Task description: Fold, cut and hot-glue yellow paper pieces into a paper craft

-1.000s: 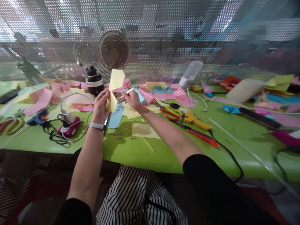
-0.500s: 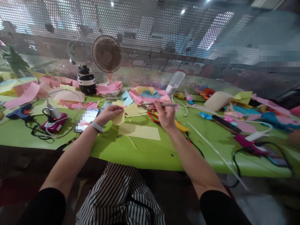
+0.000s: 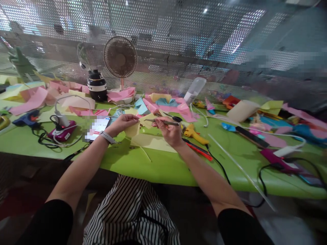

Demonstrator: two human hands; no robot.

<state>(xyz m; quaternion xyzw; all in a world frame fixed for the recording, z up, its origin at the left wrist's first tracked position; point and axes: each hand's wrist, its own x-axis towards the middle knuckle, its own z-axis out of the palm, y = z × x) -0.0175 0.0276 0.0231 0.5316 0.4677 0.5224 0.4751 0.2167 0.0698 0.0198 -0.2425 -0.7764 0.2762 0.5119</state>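
Observation:
My left hand (image 3: 122,124) pinches a small piece of yellow paper (image 3: 133,130) over the green table. In my right hand (image 3: 171,132) is a pair of thin metal tweezers (image 3: 163,122), held like a pen with its tip pointing left, close to the paper. Below both hands a yellow paper strip (image 3: 150,142) lies flat, partly covered by my right hand. A yellow glue gun (image 3: 195,134) rests just right of that hand, with a red-handled tool (image 3: 201,152) in front of it. Black handles, perhaps of scissors (image 3: 176,119), show behind my right fingers.
A phone (image 3: 99,127) and a purple power strip (image 3: 62,131) with cables lie to the left. Behind stand a fan (image 3: 120,57) and a black bottle (image 3: 97,85) among coloured paper scraps. A clear glue stick (image 3: 240,170) and another purple strip (image 3: 278,161) are on the right.
My right hand has come left and slightly down, bringing the tweezers' tip to the yellow paper. My left hand still pinches the paper. The whole view has shifted a little.

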